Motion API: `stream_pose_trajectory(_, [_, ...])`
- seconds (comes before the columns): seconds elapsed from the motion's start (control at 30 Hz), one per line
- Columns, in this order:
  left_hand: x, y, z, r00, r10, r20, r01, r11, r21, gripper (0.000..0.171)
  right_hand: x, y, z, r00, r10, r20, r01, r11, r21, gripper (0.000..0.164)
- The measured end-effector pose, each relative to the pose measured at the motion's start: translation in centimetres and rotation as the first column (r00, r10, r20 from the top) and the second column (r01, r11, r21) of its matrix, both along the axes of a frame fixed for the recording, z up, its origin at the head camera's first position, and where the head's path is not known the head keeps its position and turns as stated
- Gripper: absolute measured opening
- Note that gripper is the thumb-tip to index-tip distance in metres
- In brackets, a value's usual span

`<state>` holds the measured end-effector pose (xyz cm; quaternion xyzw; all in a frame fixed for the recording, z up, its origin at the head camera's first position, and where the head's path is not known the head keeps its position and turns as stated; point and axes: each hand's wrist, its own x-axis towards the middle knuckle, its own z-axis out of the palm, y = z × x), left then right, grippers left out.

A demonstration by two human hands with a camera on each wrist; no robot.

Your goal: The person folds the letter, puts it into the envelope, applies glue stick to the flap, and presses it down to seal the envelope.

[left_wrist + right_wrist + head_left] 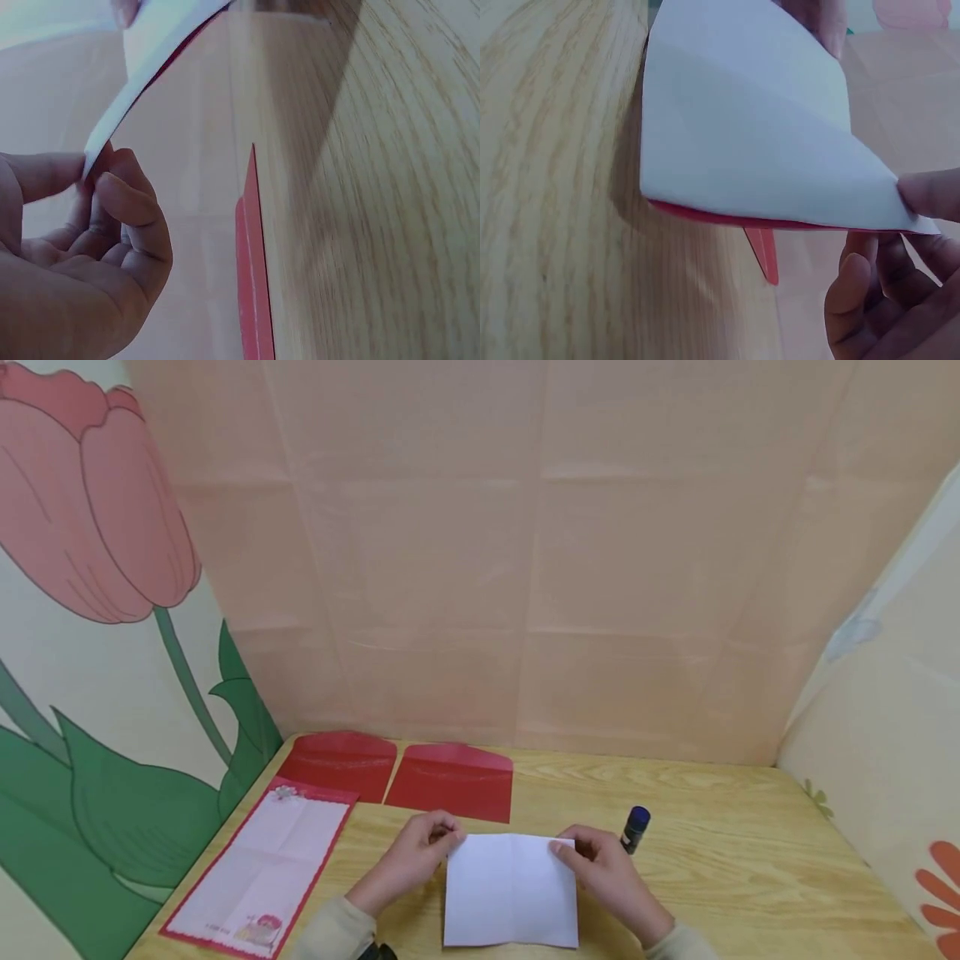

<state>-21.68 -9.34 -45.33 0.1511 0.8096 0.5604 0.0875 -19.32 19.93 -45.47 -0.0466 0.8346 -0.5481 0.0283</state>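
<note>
A folded sheet of paper [512, 892] faces up with its white side, a crease running down its middle. My left hand [414, 860] pinches its far left corner between thumb and fingers. At the far right corner, my right hand [609, 875] pinches it the same way, thumb on top. In the right wrist view, red shows along the lower edge of the paper [742, 142], and the sheet bends upward toward the thumb. The left wrist view has the paper [124, 101] nearly edge-on, raised off the wooden table at the pinched corner.
Two red envelopes [452, 785] with raised flaps lie at the back left of the wooden table [750, 860]. A white letter sheet [262, 860] with a red border and creases lies along the left edge. A dark blue-capped glue stick [635, 829] stands beyond my right hand.
</note>
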Motion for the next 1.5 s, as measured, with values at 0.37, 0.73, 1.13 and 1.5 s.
stream_pose_trajectory(0.37, [0.2,1.3,-0.2,0.995,-0.003,-0.102,-0.001,0.999,-0.038,0.009,0.4,-0.5,0.4,0.999,0.015,-0.034,-0.016,1.0,-0.014,0.018])
stream_pose_trajectory(0.73, [0.5,1.5,0.0,0.992,-0.007,-0.122,0.006,1.0,-0.014,0.006,0.5,-0.7,0.5,0.999,0.011,-0.037,-0.011,1.0,0.013,0.02])
stream_pose_trajectory(1.13, [0.9,2.2,-0.2,0.997,-0.006,-0.071,0.006,1.0,0.002,0.003,1.0,-1.1,1.3,0.998,0.031,-0.061,-0.029,0.999,0.023,0.021])
stream_pose_trajectory(1.5, [1.0,2.9,0.1,0.996,-0.021,-0.089,0.027,0.998,0.064,0.006,1.5,-1.8,1.5,0.897,0.338,-0.283,-0.359,0.933,-0.024,0.038])
